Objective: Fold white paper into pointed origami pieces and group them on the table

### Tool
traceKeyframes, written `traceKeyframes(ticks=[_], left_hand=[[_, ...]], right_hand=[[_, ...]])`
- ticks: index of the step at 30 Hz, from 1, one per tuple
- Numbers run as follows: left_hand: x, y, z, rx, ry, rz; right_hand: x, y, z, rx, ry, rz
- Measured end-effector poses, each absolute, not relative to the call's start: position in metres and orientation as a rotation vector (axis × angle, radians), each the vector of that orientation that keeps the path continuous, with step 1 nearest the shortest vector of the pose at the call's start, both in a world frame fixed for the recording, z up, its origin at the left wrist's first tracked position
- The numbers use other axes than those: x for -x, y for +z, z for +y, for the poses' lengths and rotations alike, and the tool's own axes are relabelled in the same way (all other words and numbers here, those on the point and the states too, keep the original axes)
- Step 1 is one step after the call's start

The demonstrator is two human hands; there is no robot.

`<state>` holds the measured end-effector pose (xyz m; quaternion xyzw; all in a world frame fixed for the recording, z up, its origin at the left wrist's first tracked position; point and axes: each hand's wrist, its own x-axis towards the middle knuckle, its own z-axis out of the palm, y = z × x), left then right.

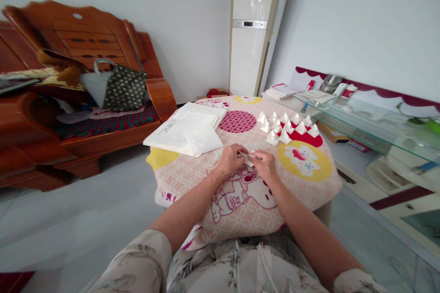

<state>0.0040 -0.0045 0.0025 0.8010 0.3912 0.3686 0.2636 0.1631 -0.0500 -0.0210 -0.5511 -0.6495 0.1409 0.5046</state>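
Between my two hands is a small folded piece of white paper (249,161), held just above the patterned tablecloth. My left hand (232,159) pinches its left side with curled fingers. On the other side my right hand (263,165) grips it between thumb and fingers, and much of the paper is hidden by the fingers. Beyond my right hand stand several small pointed shapes of folded white paper (285,136), grouped in loose rows. A stack of white papers (172,135) with printing lies past my left hand, with a loose sheet (203,139) on top.
The tablecloth (192,183) covers a small table in front of me. To the right is a glass-topped cabinet (371,123) with papers, a cup and metal bowls. A wooden sofa (96,41) holding bags stands left; a tall white air conditioner (248,50) is at the back.
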Motion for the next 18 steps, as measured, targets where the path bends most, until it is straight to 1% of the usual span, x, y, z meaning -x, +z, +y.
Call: traceKeyframes(ticks=[7,18], left_hand=[[-0.0017,0.0061,-0.0059,-2.094,0.993,0.906],[0.0019,-0.0033,0.0020,-2.036,1.047,0.867]], right_hand=[[-0.1644,-0.0193,-0.0493,1.363,0.373,-1.471],[-0.1652,-0.0188,-0.0497,1.378,0.403,-1.403]])
